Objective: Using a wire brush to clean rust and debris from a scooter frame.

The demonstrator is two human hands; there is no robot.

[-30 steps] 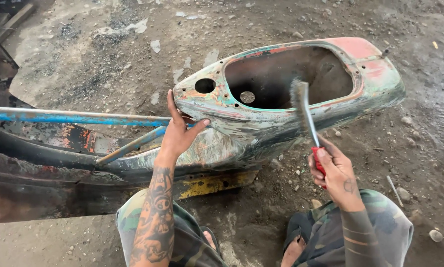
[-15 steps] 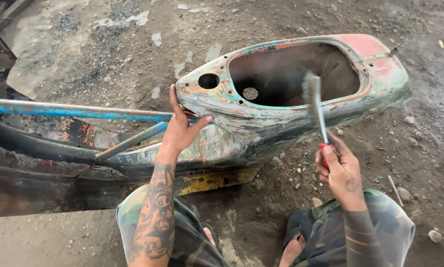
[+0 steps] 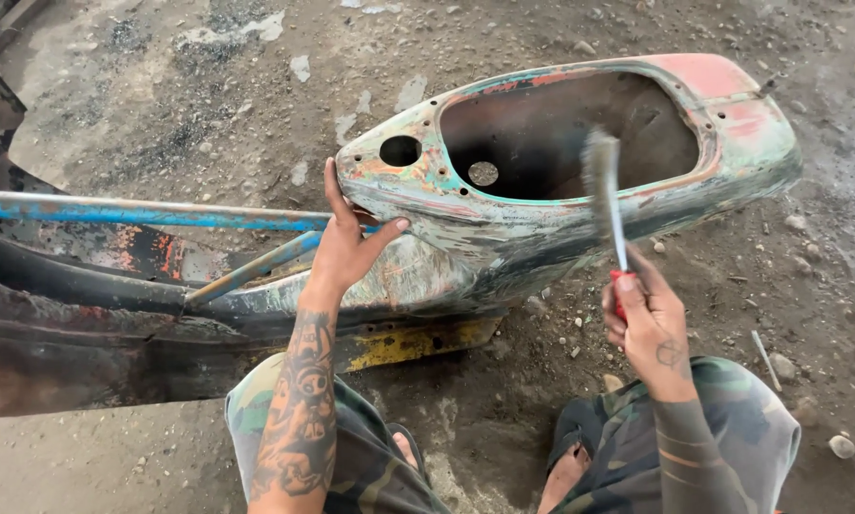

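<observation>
An old scooter body shell (image 3: 503,238) lies on the ground, its paint worn to patches of green, red and bare metal, with a large opening on top. My left hand (image 3: 346,243) rests flat against the shell's front side, fingers spread. My right hand (image 3: 646,319) grips the red handle of a wire brush (image 3: 603,181). The bristle end points up and sits against the shell's near rim, blurred.
A blue-painted metal bar (image 3: 142,211) and a dark curved frame panel (image 3: 85,314) extend left from the shell. A yellow plate (image 3: 418,343) shows under it. Dirt ground (image 3: 808,286) with small stones and a nail lies on the right. My camouflage-clad knees are at the bottom.
The wire brush has shifted slightly along the shell's rim in my right hand. My left hand stays pressed on the shell. The view has moved a little.
</observation>
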